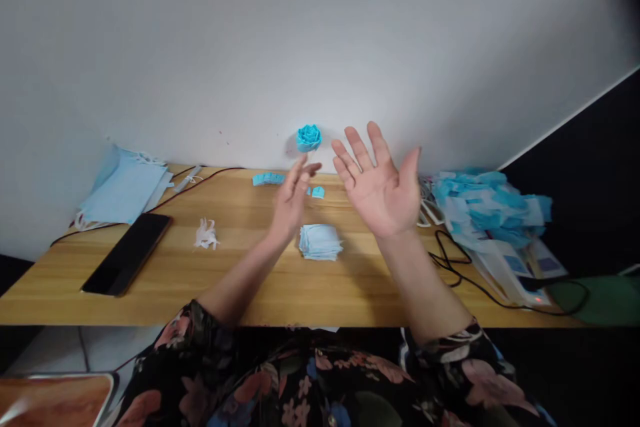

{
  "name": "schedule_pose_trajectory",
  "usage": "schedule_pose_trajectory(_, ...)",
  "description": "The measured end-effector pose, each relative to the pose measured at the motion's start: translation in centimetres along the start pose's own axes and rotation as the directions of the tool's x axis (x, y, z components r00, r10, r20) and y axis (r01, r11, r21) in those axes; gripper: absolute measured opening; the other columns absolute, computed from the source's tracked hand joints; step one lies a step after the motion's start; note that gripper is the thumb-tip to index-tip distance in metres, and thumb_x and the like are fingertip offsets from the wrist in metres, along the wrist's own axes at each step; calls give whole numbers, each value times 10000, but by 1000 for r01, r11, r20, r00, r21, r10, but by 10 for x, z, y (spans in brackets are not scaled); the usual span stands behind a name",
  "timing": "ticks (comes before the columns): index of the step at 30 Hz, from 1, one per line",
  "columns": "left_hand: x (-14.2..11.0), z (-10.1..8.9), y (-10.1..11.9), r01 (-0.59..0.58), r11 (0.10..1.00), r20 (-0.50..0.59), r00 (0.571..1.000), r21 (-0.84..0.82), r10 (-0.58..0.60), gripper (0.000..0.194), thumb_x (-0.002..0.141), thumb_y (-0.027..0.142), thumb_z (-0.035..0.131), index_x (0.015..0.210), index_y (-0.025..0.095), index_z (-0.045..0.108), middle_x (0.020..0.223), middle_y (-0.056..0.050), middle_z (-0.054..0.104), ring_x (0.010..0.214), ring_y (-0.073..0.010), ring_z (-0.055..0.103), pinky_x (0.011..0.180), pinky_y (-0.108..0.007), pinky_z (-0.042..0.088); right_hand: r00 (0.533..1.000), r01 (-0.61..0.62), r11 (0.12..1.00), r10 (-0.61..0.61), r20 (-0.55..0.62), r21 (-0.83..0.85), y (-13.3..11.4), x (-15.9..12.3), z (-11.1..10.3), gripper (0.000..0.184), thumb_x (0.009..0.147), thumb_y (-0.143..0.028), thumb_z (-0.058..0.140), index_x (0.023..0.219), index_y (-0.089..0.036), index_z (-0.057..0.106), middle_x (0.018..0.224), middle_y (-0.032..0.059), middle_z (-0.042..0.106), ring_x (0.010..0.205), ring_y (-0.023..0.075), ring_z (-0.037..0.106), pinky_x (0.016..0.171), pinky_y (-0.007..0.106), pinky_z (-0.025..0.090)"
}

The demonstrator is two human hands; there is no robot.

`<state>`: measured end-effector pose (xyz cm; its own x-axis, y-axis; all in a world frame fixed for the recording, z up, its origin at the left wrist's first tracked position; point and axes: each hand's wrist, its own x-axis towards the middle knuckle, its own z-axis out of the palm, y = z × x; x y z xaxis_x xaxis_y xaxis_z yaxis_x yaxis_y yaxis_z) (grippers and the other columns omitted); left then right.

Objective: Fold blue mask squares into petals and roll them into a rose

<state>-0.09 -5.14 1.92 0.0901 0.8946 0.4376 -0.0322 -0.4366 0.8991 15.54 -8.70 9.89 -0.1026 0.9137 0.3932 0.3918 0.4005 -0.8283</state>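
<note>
My right hand [381, 190] is raised over the table, palm facing me, fingers stretched and spread, with nothing in it. Slightly blurred, my left hand [291, 199] is held up with its fingers extended and holds nothing I can see. Just above its fingertips a bright blue rose-shaped flower [309, 138] shows against the wall, apart from both hands; whether it is fixed there or in the air I cannot tell. Below the hands lies a stack of pale blue cut mask pieces [321, 242]. Small blue pieces [318, 192] and a blue strip [269, 179] lie behind.
Folded face masks [125, 187] and a black phone [127, 255] lie on the left of the wooden table [200, 280]. White scraps [206, 233] sit nearby. On the right are a blue heap of cut material [493, 207], a white device [505, 270] and a black cable [447, 267].
</note>
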Motion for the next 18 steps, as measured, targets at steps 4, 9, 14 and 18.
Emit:
schedule_pose_trajectory(4,-28,32,21,34,993,196,980,-109,-12,454,1014,457,431,1378,204,526,1461,-113,558,1384,-252,493,1153,-403,402,1000,15,983,-12,-15,181,3,-2,28,752,969,-692,197,1606,-375,-49,1627,44,339,1478,280,376,1114,558,424)
schedule_pose_trajectory(9,-44,44,18,189,953,-79,974,-238,-213,463,1037,452,344,1291,150,586,1362,-136,634,1342,-256,537,1138,-413,415,993,33,659,63,-99,751,8,-14,71,705,966,-688,195,1598,-377,159,1600,-1,401,1463,225,405,1209,489,329)
schedule_pose_trajectory(14,-40,26,23,348,895,-134,909,-278,-394,488,1019,527,359,1226,189,643,1294,-125,678,1299,-296,574,1072,-414,460,990,-11,499,128,-61,867,6,-30,102,705,947,-590,419,1583,-358,223,1605,-11,400,1472,179,388,1261,424,246)
schedule_pose_trajectory(18,-17,-2,7,313,922,-243,898,-230,-366,535,1002,585,344,1017,167,677,1090,-134,726,1179,-303,630,942,-379,509,992,-126,550,98,86,826,9,-36,102,669,893,-592,545,1509,-392,378,1549,-11,484,1409,206,474,1221,458,315)
